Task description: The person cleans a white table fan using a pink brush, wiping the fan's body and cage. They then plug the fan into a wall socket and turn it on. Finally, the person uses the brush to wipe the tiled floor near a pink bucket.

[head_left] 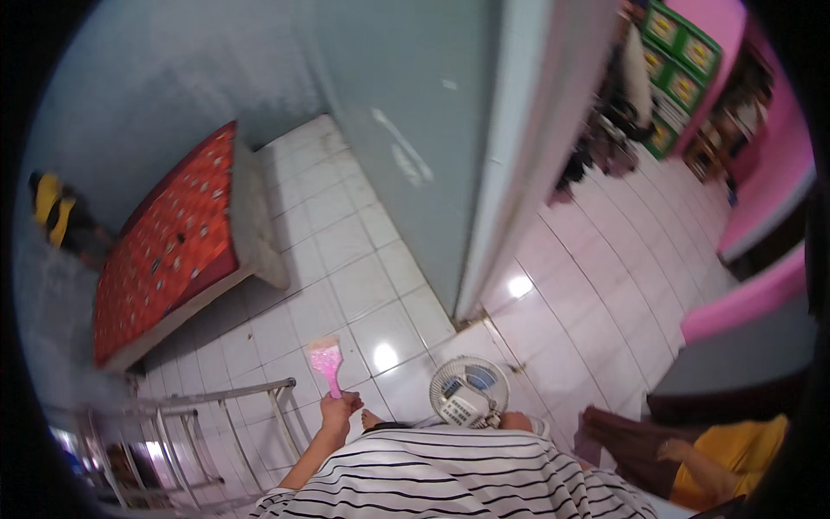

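My left hand (340, 406) is closed round the handle of a wide, flat brush (325, 363). Its handle is pink and its pale bristles point away from me over the tiles. A small white fan (467, 387) with a round grille, blue parts inside and a box with buttons is close in front of my striped shirt, tilted so that the box faces up. Beside the fan's neck my right hand (517, 421) is curled against it; most of its fingers are hidden. Part of my bare foot (370, 419) shows below the brush.
A metal ladder (225, 406) lies or leans at the lower left. Beyond it, a red patterned mattress (177, 233) tilts near the wall, with a person in yellow and black (59, 212) behind. A wall end (471, 285) juts out ahead. Another person in yellow (735, 458) is at lower right.
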The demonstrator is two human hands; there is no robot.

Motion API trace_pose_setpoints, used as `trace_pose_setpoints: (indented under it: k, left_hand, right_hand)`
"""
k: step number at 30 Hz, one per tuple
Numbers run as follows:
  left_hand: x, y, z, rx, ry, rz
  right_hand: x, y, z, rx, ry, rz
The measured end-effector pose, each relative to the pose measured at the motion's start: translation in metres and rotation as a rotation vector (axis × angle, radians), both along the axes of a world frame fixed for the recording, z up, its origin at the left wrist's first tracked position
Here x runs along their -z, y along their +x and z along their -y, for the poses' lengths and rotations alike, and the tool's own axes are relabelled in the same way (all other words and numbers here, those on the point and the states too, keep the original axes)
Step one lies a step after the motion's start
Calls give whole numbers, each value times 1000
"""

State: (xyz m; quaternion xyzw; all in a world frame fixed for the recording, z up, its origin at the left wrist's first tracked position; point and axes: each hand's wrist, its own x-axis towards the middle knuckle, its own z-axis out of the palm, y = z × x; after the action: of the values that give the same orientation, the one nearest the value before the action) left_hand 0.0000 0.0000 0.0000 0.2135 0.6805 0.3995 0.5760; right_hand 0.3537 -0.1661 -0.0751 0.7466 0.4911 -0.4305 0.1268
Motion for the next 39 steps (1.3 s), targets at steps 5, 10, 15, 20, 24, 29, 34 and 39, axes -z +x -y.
trace_pose_setpoints:
  k: [5, 10, 15, 20, 24, 29, 34, 39]
  left_hand:
    - [33, -19, 1, -80, -44, 109]
    - [28, -101, 6, -189, -35, 95]
    - [39, -156, 5, -201, -11, -21]
    - [21, -221, 5, -326, -40, -25]
    - [14, -262, -3, -359, -40, -31]
    - [37, -302, -27, -367, -24, -3]
    - [51, -303, -73, -358, -12, 60]
    - [33, -285, -136, -444, 68, 113]
  right_hand:
    - [9, 19, -54, -180, 21, 10]
    - [5, -43, -109, -275, 70, -106]
    - [-3, -93, -152, -414, 53, -8]
    - [-3, -160, -187, -369, 262, -67]
    - [-58, -223, -225, -338, 486, -19]
    - [-105, -277, -274, -230, 620, -150]
    - [-110, -287, -321, -118, 741, -335]
    - [-103, -283, -386, -37, 716, -568]
